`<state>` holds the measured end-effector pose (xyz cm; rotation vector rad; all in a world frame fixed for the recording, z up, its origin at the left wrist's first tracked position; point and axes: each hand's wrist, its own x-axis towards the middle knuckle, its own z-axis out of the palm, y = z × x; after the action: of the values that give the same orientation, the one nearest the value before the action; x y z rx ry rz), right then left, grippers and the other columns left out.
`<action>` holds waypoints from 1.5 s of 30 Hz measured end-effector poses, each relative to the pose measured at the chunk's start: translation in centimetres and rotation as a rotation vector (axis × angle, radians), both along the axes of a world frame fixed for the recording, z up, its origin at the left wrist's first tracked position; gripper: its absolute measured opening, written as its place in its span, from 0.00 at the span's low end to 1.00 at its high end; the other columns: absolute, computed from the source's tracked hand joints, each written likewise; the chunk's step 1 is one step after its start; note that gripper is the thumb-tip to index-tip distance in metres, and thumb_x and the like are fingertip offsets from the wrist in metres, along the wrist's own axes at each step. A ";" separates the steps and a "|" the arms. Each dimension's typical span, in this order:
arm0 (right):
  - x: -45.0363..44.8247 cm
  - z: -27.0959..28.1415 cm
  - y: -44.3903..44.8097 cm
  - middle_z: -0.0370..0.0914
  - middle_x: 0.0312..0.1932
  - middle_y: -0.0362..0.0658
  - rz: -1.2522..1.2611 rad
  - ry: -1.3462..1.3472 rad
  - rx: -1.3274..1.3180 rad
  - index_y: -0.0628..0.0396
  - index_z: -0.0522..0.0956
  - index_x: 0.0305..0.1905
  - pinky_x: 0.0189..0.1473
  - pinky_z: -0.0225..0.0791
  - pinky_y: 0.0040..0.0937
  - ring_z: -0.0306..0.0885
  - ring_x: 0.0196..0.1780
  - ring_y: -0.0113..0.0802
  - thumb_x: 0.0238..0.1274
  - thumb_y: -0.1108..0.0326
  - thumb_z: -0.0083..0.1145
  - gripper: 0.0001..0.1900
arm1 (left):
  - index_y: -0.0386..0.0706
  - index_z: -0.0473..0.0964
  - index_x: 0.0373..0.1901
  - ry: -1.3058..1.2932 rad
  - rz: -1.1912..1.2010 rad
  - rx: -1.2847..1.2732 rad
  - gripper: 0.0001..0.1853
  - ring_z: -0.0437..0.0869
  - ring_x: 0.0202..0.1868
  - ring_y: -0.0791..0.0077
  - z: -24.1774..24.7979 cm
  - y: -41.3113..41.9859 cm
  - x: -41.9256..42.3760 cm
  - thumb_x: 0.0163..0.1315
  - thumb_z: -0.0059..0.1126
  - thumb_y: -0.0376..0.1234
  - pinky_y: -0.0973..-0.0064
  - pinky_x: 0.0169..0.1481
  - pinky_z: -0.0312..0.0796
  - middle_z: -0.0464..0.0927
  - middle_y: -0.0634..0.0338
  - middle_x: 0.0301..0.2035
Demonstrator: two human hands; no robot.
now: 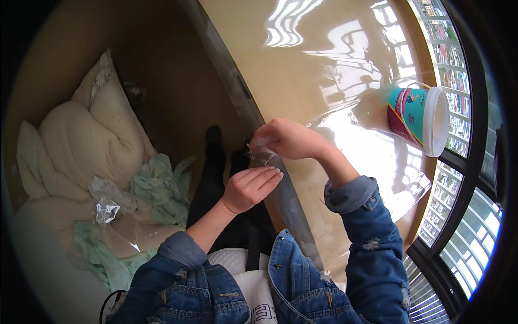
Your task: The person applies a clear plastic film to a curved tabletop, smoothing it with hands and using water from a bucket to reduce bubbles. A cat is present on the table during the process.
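In front of my body, a small piece of crumpled clear plastic (263, 158) spans the gap between my two hands. My left hand (251, 189) pinches its lower end with fingertips and thumb together. Just above, my right hand (290, 138) is bent at the wrist, its fingers curled around the upper part; they are slightly blurred, and the thumb tip is hard to make out. Both hands hover over the grey edge strip (289, 206) of a pale wooden surface (243, 24). Glossy clear plastic sheeting (364, 141) covers much of that surface.
A plastic bucket (408, 111) with a printed label lies sideways by the barred window (451, 97). Left, on a lower level, are bunched cream bedding (89, 137), green cloth (160, 188) and crumpled clear plastic wrap (107, 208). My dark-clad legs (206, 194) extend below my hands.
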<state>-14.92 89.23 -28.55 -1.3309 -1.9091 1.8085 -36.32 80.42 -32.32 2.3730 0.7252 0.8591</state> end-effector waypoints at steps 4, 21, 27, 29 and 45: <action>2.9 1.3 -0.8 0.90 0.38 0.52 0.024 -0.049 -0.039 0.58 0.90 0.45 0.50 0.80 0.41 0.88 0.45 0.52 0.62 0.79 0.58 0.12 | 0.42 0.90 0.46 -0.010 -0.002 -0.014 0.13 0.94 0.49 0.66 0.4 0.1 0.0 0.60 0.69 0.28 0.73 0.54 0.87 0.91 0.58 0.45; -2.6 0.1 -12.7 0.84 0.26 0.59 -1.036 -0.281 0.016 0.62 0.89 0.36 0.39 0.80 0.47 0.86 0.32 0.59 0.64 0.50 0.74 0.20 | 0.44 0.88 0.44 -0.020 -0.045 -0.033 0.11 0.92 0.45 0.65 2.7 1.4 1.0 0.60 0.75 0.30 0.69 0.48 0.85 0.89 0.62 0.44; -2.6 -0.8 -14.1 0.86 0.29 0.54 -1.057 -0.198 0.025 0.63 0.87 0.42 0.41 0.78 0.38 0.86 0.32 0.41 0.70 0.59 0.71 0.15 | 0.39 0.84 0.49 0.101 0.275 -0.626 0.19 0.88 0.38 0.63 3.6 3.8 0.6 0.59 0.81 0.34 0.70 0.46 0.82 0.85 0.56 0.39; -2.8 -0.7 -14.2 0.86 0.29 0.54 -1.058 -0.213 0.041 0.63 0.87 0.42 0.40 0.77 0.39 0.86 0.32 0.43 0.71 0.59 0.70 0.14 | 0.36 0.87 0.44 0.124 0.177 -0.773 0.11 0.89 0.33 0.75 3.0 4.4 0.7 0.67 0.76 0.33 0.76 0.41 0.80 0.87 0.58 0.32; 4.4 0.0 -21.2 0.84 0.25 0.41 -1.285 -0.162 -0.149 0.60 0.87 0.43 0.38 0.75 0.32 0.79 0.30 0.27 0.75 0.61 0.68 0.12 | 0.31 0.90 0.41 0.096 0.038 -1.143 0.09 0.87 0.32 0.82 -1.3 7.4 -0.7 0.74 0.71 0.31 0.80 0.41 0.80 0.89 0.61 0.30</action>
<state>-10.51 68.01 -28.51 -2.0486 -0.5374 1.1284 -36.98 87.77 -33.63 1.3659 0.9524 0.1947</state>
